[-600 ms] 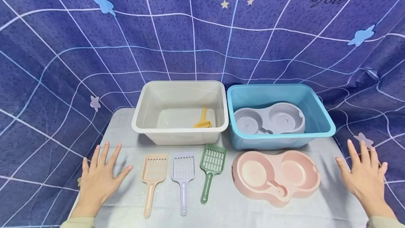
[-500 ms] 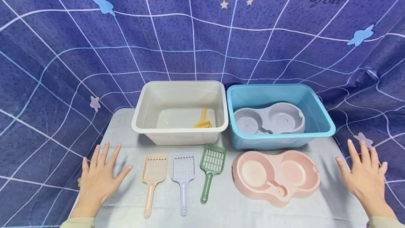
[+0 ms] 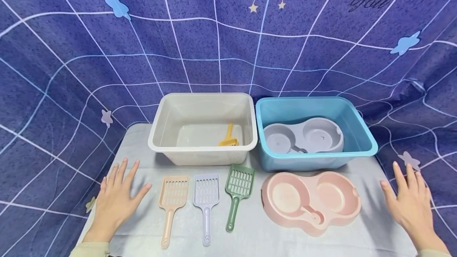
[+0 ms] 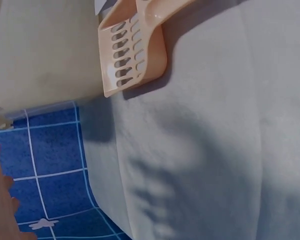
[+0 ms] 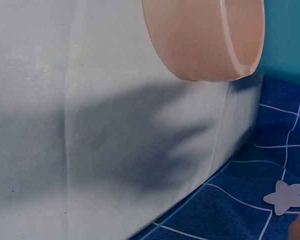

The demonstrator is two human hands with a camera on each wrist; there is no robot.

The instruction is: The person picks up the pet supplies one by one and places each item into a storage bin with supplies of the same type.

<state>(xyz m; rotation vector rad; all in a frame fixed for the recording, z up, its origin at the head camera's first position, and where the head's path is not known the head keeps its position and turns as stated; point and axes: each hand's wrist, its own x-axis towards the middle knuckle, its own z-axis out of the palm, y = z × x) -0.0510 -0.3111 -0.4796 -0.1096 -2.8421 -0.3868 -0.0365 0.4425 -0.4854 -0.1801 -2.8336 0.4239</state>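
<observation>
The left grip (image 3: 116, 199) is held with spread fingers near the peach scoop (image 3: 171, 208), the right grip (image 3: 410, 199) likewise near the pink bowl (image 3: 313, 193); scoop and bowl are laid on the table (image 3: 267, 245). Between, a lilac scoop (image 3: 206, 206) and a green scoop (image 3: 235, 196) are set; behind, a white tub (image 3: 207, 157) and a blue tub (image 3: 317, 163).

A slotted peach scoop (image 3: 171, 207) lies left of a pink double bowl (image 3: 312, 188).
</observation>
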